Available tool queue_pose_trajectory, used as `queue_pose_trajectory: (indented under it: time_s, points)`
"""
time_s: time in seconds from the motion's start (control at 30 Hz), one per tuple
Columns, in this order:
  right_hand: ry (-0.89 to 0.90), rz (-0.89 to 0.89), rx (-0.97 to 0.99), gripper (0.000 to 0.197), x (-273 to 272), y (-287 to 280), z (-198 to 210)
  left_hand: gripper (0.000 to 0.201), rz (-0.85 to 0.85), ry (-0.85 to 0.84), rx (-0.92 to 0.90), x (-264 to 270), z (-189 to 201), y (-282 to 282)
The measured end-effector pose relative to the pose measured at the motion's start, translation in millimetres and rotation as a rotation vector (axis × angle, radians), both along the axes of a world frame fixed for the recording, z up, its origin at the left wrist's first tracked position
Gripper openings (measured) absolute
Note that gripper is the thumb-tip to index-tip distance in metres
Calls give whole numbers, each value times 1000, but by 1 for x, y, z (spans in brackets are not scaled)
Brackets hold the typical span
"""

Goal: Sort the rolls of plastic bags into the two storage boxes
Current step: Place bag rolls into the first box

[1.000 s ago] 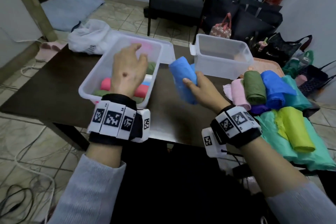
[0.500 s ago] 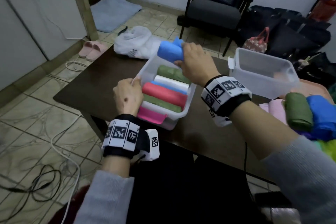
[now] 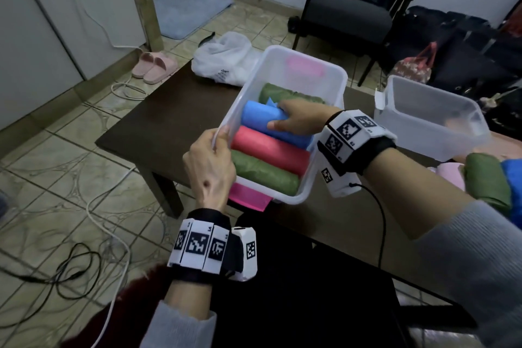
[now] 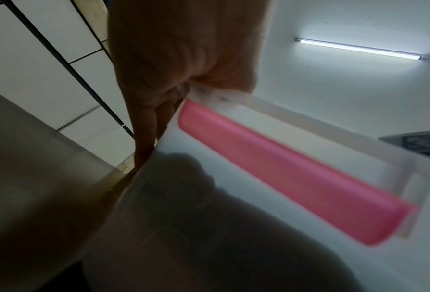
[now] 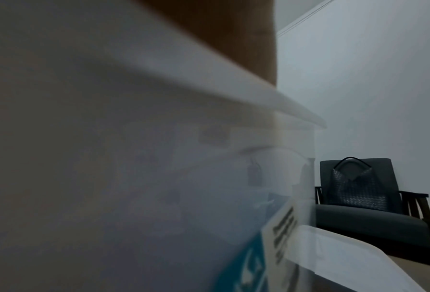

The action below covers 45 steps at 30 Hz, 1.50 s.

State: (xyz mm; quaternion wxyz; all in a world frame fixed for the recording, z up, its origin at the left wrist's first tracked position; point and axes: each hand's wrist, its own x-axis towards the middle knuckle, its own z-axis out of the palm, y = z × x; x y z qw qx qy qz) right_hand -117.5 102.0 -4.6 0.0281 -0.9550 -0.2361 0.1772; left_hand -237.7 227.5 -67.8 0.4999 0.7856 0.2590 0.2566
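The dark table (image 3: 169, 110) carries both storage boxes: the near box (image 3: 336, 76), which I am filling, and the far box (image 3: 435, 121) to my right, which looks nearly empty. The near box holds a row of rolls lying side by side: a green roll (image 3: 262, 172) nearest me, a red roll (image 3: 271, 150), the blue roll (image 3: 268, 118) and another green roll (image 3: 288, 94) beyond it. My left hand (image 3: 210, 167) grips the near box by its left rim, thumb over the edge, fingers curled on the wall outside, as the left wrist view confirms. My right hand (image 3: 299, 121) lies on the blue roll, fingers curled over its right half, seating it between the red roll and the far green roll. To do this well, I judge that I should press the roll down level, tuck its loose flap under, keep the rim braced so the box does not slide, then release. Compared with half a second ago, the blue roll has come down from above the far end of the box into the row, while my left hand has kept its hold on the rim. More rolls (image 3: 485, 178) wait at the right edge.
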Motion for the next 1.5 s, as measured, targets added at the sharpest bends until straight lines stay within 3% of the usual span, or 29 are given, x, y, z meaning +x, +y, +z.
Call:
queue_pose_trajectory:
  time_s: [0.23,0.4,0.57,0.8,0.97,1.07,1.2,1.37,1.43,1.5]
  points:
    - [77,-13,13,44,-6,-2,2,32,4,-8,-3,-1,-2,1]
    - [142,-103,-84,58,-4,8,-1,31,-6,-38,-16,-2,-3,2]
    - [0,-176,192,44,-9,12,-20,30,-2,-61,-29,-4,-3,2]
    - [80,-179,131,52,-14,17,-14,30,-11,-45,-35,-3,-3,2]
    - [-69,-151,265,47,-12,14,-27,31,-20,-27,-37,-2,0,1]
    - [-2,-85,150,49,-15,15,-32,31,-21,-17,-34,-1,1,1]
    - [-230,-36,78,56,-27,17,-30,31,-24,-10,-30,1,2,0]
    - [-62,-26,61,62,-44,20,-44,32,-27,1,-9,1,3,0]
    - [-88,-19,139,59,-43,18,-42,33,-27,6,-7,1,4,0]
    - [-299,-28,341,50,-44,13,-36,33,-37,24,-2,3,6,0]
